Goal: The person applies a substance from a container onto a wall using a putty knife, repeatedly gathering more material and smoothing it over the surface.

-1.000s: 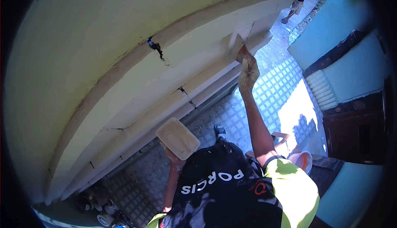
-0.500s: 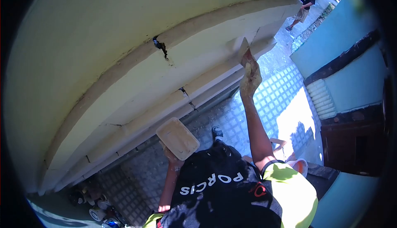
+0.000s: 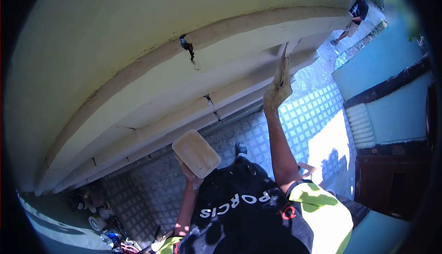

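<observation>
My left hand [image 3: 189, 172] grips the lower left edge of a shallow rectangular tub [image 3: 197, 154], tilted, with a pale smeared inside. My right hand [image 3: 279, 92], coated with pale residue, is raised at the stepped cream moulding [image 3: 221, 53]. It is closed on a thin putty knife [image 3: 286, 51], seen nearly edge-on, with the blade against or close to the moulding's surface. A dark jagged hole [image 3: 187, 46] breaks the upper moulding band to the left of the knife. Smaller dark gaps [image 3: 208, 99] show in the lower ledges.
Another person [image 3: 358, 14] in a dark shirt stands at the top right. A green wall [image 3: 396, 111] with a dark beam and brown cabinet is on the right. Buckets and clutter [image 3: 97, 221] lie at the lower left on the patterned floor [image 3: 161, 194].
My right hand has turned, so the knife blade now shows edge-on and sits slightly farther right. The view has shifted, and more clutter shows at the lower left.
</observation>
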Demonstrator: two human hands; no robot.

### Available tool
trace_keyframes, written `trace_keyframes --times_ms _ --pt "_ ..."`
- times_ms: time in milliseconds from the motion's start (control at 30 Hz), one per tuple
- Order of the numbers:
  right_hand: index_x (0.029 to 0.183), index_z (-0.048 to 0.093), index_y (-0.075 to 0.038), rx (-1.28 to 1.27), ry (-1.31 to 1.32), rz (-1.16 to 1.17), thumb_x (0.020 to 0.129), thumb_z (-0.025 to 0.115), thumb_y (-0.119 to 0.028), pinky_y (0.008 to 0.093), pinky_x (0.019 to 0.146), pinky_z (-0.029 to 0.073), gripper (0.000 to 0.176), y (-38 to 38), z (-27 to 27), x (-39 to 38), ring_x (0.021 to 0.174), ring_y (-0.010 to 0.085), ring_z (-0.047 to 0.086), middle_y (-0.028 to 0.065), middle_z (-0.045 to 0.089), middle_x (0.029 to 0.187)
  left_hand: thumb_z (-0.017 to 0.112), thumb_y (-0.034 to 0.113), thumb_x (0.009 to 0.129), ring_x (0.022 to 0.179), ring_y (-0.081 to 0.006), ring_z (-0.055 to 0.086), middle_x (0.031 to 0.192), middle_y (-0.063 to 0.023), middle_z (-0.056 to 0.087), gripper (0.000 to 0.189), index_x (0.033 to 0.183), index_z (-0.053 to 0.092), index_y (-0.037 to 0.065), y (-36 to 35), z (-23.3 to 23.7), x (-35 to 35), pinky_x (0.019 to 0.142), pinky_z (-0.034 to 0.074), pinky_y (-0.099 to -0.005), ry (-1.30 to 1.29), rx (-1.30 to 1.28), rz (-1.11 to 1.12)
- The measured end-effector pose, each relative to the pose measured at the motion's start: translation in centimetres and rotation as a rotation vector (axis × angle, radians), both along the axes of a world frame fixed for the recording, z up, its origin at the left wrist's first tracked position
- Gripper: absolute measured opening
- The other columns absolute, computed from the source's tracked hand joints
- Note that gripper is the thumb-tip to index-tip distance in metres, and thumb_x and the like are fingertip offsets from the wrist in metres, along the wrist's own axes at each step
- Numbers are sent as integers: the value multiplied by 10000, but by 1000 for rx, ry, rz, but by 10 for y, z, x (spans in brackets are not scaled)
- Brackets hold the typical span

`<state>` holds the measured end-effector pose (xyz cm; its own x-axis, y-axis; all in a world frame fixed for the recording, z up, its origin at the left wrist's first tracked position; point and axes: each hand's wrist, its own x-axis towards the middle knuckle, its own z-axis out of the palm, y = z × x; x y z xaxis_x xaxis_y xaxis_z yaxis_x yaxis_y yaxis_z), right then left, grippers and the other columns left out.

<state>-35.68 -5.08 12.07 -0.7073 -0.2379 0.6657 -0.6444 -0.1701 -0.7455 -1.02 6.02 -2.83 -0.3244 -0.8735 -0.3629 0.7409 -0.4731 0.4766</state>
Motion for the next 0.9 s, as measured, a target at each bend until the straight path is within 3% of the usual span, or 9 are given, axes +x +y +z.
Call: trace_keyframes --times_ms 100,267,367,467,600,733,833,867,900 --pt "1345 551 44 129 68 178 964 527 34 331 960 494 382 -16 -18 24 1152 259 639 173 646 1285 344 742 918 1215 -327 579 1382 -122 523 812 1479 352 156 7 4 -5 983 506 -561 -85 -62 18" --pt "1301 583 59 172 204 555 959 509 54 328 954 497 350 28 -14 64 1170 268 634 179 640 1293 425 685 932 1215 -316 582 1394 -112 514 763 1482 332 164 14 14 -18 1003 509 -521 -244 -241 52" --pt "1305 579 62 34 42 409 958 523 41 327 997 470 352 32 -14 40 1213 272 609 208 613 1318 414 687 936 1226 -316 574 1402 -114 505 768 1483 330 154 17 16 -24 1013 505 -517 -122 -87 112" --pt "1342 543 63 89 48 101 964 526 26 324 1032 440 380 8 4 13 1280 280 554 237 543 1390 398 691 940 1238 -317 565 1404 -113 502 773 1485 325 148 17 21 -28 1020 501 -517 -100 -73 102" --pt "1337 551 24 123 -37 245 889 510 76 358 905 529 453 -25 -7 50 1180 404 603 276 585 1301 390 701 937 1266 -316 541 1425 -118 482 784 1491 317 151 22 15 -32 1030 491 -519 -173 -137 119" --pt "1345 549 18 125 -42 472 890 482 102 362 916 526 468 1 -2 76 1218 377 588 253 587 1318 392 700 937 1290 -312 519 1449 -119 457 791 1501 300 153 27 7 -35 1043 478 -519 -186 -132 122" --pt "1341 550 32 112 211 614 930 473 90 361 957 508 422 31 -13 62 1229 321 596 225 596 1327 393 694 940 1297 -311 513 1456 -112 451 787 1506 293 156 27 10 -36 1053 467 -524 -137 -128 106" --pt "1338 546 52 115 25 660 968 485 52 361 1008 478 375 37 -10 57 1251 272 580 200 593 1346 394 690 941 1297 -311 513 1456 -110 451 784 1507 291 157 27 11 -35 1056 464 -525 -126 -134 101" --pt "1348 534 53 83 1 506 976 505 33 349 1004 478 373 33 -13 48 1229 260 594 196 609 1327 400 690 939 1297 -311 513 1458 -109 450 786 1506 293 157 26 10 -35 1058 461 -528 -118 -135 102"
